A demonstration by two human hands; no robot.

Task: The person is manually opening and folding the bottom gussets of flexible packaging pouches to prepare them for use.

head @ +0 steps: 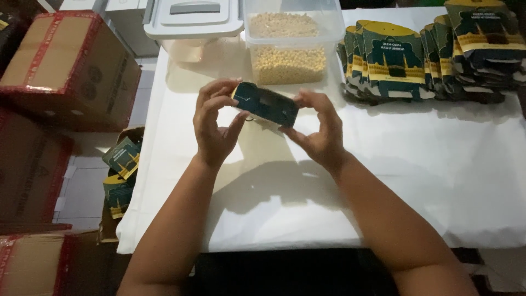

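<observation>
Three cardboard boxes (71, 66) at left. Left hand (215, 123) and right hand (316, 129) pinch one dark pouch (266, 104) by its ends above the white table (438, 181). One clear tub of pale beans (287, 46) behind; stacked pouches (427, 55) right, uncountable. Front tabletop open.

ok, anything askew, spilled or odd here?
No spill or damage shows. Both hands, left hand and right hand, hold a dark pouch over the white table. Only oddity: some pouches lie jumbled in an open carton off the table's left edge.

Packing room: cartons (66, 66), stacked pouches (433, 55).
</observation>
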